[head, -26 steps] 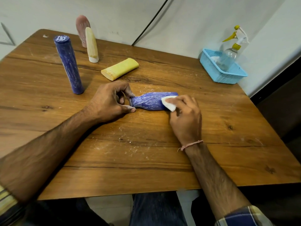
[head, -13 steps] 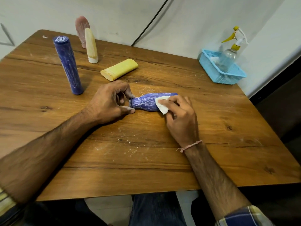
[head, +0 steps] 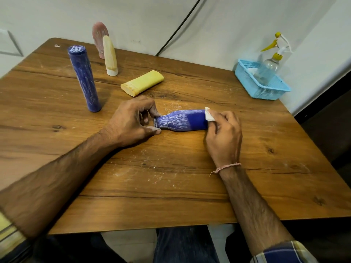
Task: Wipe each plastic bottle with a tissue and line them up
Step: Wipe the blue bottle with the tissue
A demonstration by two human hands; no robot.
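A small blue bottle [head: 182, 121] lies on its side in the middle of the wooden table [head: 171, 177], neck to the left. White scribbles cover its left half; its right end is plain blue. My left hand [head: 133, 122] pinches the neck. My right hand [head: 224, 133] holds a folded white tissue [head: 209, 115] against the bottle's right end. A tall blue bottle [head: 83, 78] stands at the left. A cream bottle [head: 110, 56] and a pink bottle [head: 99, 37] stand at the back. A yellow bottle [head: 142, 82] lies flat.
A light blue basket [head: 260, 86] at the back right corner holds a clear spray bottle [head: 269, 63] with a yellow trigger. A black cable [head: 180, 25] runs down the wall. White dust flecks lie on the table in front of my hands.
My right hand has slid the tissue from the bottle's middle to its right end, leaving that end plain blue. My left hand has kept its hold on the neck.
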